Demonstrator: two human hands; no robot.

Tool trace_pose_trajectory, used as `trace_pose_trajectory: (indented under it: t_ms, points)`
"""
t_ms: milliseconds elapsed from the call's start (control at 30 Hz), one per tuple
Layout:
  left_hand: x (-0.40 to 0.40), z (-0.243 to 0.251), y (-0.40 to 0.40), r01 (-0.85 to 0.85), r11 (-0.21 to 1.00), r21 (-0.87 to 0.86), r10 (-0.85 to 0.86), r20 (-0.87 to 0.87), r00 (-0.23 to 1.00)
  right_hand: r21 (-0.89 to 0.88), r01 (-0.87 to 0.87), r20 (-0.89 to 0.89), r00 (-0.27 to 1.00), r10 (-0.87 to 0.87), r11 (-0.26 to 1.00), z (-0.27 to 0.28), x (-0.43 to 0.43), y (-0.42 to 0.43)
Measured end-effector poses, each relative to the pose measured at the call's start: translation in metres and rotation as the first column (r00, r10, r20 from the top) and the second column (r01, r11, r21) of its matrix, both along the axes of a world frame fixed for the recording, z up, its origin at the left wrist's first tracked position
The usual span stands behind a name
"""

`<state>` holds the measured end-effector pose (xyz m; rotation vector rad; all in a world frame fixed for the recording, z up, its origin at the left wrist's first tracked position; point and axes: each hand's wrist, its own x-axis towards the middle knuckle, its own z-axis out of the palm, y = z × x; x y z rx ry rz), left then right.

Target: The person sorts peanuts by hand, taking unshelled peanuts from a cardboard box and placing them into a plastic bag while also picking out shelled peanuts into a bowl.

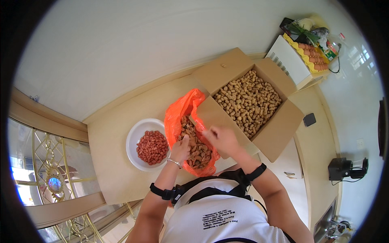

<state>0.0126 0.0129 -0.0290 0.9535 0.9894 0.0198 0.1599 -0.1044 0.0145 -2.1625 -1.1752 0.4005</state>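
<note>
An orange plastic bag (174,117) lies open before me, filled with split peanut shells (200,155). My left hand (181,149) is at the bag's left side, above the shells, its thumb raised; whether its curled fingers hold anything is hidden. Blurred, my right hand (223,139) hovers over the bag's right rim and the near box flap, and I cannot make out anything in its fingers. Left of the bag stands a white bowl (132,152) with shelled red-skinned peanuts (153,147). On the right, an open cardboard box (275,138) holds many unshelled peanuts (249,101).
The counter (112,170) runs along the wall. Behind the box, a white appliance (284,62) carries an egg tray (313,57) and groceries. A dark flat object (309,120) lies to the right, with a black device (346,168) and a sink (325,217) beyond.
</note>
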Motion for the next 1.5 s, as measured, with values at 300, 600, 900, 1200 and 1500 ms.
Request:
trace_pose_trajectory:
  t_ms: [300, 600, 900, 1200, 1500]
  points:
    - [0.001, -0.003, 0.0, -0.014, 0.986, -0.166, 0.067, 0.315, 0.947, -0.196, 0.467, 0.1, 0.884, -0.456, 0.862, -0.053, 0.125, -0.015]
    - [0.003, 0.008, -0.014, 0.028, 0.997, -0.07, -0.007, 0.287, 0.958, -0.12, 0.499, -0.081, 0.856, -0.51, 0.858, -0.066, 0.12, -0.011]
    - [0.005, 0.019, -0.016, 0.053, 0.995, 0.089, -0.073, 0.249, 0.966, 0.299, 0.349, -0.935, 0.294, 0.199, 0.888, -0.001, 0.052, -0.019]
    - [0.014, 0.042, -0.024, -0.036, 0.472, 0.881, -0.297, 0.198, 0.934, 0.078, 0.006, -0.841, 0.537, 0.062, 0.997, 0.001, -0.004, 0.002]
    - [0.01, 0.036, -0.02, -0.093, 0.516, 0.851, -0.181, 0.215, 0.96, 0.092, -0.15, -0.569, 0.804, 0.176, 0.984, -0.001, -0.023, 0.01]
